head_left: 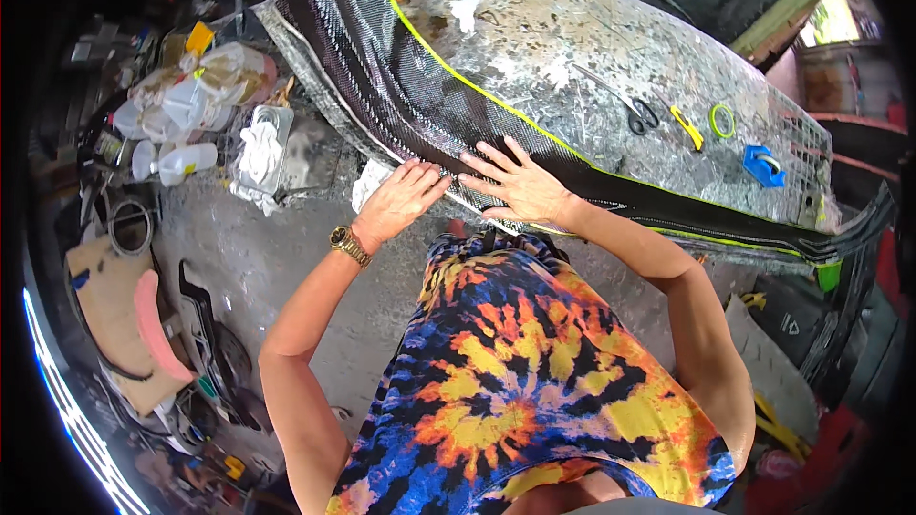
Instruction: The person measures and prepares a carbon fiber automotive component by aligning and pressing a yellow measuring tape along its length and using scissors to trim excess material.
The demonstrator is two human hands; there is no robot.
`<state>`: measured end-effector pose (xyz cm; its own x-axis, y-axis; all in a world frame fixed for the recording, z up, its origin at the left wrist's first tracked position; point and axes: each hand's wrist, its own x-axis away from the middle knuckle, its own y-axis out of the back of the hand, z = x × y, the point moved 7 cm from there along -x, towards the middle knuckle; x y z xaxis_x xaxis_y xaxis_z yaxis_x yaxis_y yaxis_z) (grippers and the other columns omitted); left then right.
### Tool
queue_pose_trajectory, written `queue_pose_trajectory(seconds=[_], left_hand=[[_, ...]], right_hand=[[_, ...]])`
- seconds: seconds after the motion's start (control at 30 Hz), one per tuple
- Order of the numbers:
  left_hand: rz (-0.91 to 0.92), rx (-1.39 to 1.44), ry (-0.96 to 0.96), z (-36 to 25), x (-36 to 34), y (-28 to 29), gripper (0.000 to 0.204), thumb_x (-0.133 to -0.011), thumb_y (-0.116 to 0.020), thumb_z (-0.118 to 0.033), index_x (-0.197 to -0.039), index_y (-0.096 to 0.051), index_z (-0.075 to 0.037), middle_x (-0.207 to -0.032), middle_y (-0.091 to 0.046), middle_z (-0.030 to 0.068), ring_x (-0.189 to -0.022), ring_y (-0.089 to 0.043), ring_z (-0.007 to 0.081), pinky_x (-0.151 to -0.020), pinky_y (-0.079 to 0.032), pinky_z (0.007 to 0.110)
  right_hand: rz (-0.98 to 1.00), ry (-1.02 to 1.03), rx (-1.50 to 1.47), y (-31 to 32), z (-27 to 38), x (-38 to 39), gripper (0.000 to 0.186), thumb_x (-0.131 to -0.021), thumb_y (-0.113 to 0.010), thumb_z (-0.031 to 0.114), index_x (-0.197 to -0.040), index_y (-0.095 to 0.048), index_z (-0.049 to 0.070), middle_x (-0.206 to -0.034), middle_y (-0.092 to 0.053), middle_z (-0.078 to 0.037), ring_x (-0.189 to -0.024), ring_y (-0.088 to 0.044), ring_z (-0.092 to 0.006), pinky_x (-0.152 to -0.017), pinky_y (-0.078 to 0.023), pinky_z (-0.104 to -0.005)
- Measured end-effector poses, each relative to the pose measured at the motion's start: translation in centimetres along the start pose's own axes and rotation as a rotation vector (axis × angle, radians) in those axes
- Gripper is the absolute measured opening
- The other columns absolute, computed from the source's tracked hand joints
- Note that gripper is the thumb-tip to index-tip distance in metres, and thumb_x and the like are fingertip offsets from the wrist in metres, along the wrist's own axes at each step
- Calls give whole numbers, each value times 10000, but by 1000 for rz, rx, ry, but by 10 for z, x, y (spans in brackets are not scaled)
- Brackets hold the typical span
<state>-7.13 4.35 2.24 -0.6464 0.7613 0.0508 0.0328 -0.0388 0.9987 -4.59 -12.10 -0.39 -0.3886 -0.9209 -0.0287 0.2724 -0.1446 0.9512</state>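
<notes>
A long curved part covered in glossy black woven carbon-fibre cloth [382, 67] stretches across the bench, with bright yellow-green tape [448, 67] along its far edge. At its near edge, my left hand [403, 198] has its fingers close together and bent over the cloth; the thumb is mostly hidden. My right hand [523, 185] lies on the cloth just to the right, fingers spread and palm down. The two hands are close but apart. A pale strip [468, 198] shows along the near edge below them.
On the spattered bench [534, 48] lie scissors [637, 113], a yellow utility knife [687, 129], a green tape roll [722, 120] and a blue tape dispenser [763, 166]. Plastic jugs [196, 100] and a metal tray [277, 129] holding white cloth [258, 151] stand at the left. Cardboard [110, 300] lies lower left.
</notes>
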Motion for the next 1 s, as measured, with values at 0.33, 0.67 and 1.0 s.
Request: queue_pose_trajectory(seconds=[0.33, 0.67, 1.0], left_hand=[[-451, 281, 749, -6, 31, 28, 319, -845, -664, -35, -1162, -629, -52, -1136, -628, 114, -1030, -601, 249, -869, -465, 402], [-764, 1266, 1497, -10, 54, -58, 261, -951, -703, -220, -816, -618, -14, -730, -582, -37, -675, -462, 48, -604, -384, 228], [-859, 1388, 1539, 0, 71, -58, 266, -951, -699, -189, -753, -595, -45, -694, -569, -55, -634, -419, 21, -569, -329, 223]], right_hand=[[-8, 22, 14, -8, 4, -10, 764, -952, -449, 623, -1533, -383, 130, -1645, -240, -68, -1532, -160, -280, -1224, -112, -554], [10, 60, -24, -8, 14, -21, 763, -950, -478, 604, -1527, -393, 112, -1645, -240, -53, -1531, -158, -261, -1227, -106, -544], [-7, 53, 47, -9, 25, -41, 751, -954, -451, 619, -1542, -376, 157, -1653, -224, -41, -1537, -131, -263, -1227, -64, -551]])
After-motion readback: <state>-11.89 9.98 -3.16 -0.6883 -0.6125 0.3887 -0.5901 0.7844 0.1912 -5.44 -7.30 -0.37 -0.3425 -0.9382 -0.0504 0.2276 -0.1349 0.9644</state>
